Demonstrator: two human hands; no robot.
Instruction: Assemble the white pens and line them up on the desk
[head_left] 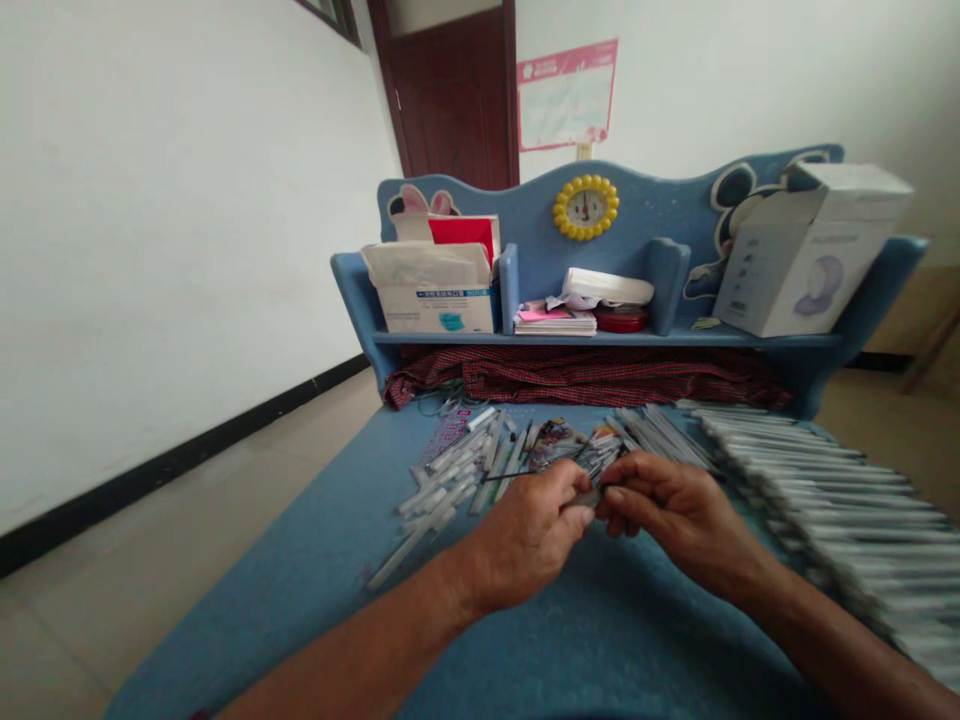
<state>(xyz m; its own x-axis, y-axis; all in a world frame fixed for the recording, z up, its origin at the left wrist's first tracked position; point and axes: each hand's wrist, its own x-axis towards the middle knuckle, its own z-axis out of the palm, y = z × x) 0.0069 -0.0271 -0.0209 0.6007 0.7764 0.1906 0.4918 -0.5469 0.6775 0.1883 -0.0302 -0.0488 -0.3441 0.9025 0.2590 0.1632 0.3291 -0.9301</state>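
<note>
In the head view, my left hand (536,520) is closed around a short greyish pen barrel (586,497), pinched between thumb and fingers. My right hand (660,500) meets it from the other side, its thumb and fingertips closed at the barrel's dark end. A thin dark rod (508,477) sticks out left of my left hand; whether it is held or lying there I cannot tell. Loose clear tubes and pen caps (442,485) lie in a pile to the left. Behind my hands are small pen parts in printed plastic bags (556,440), partly hidden.
Many whitish pens (847,510) lie in a long row at the right of the blue table (300,600). Grey rods (660,435) lie beyond my right hand. A blue shelf (600,340) with boxes stands at the back, a checked cloth (570,375) beneath it.
</note>
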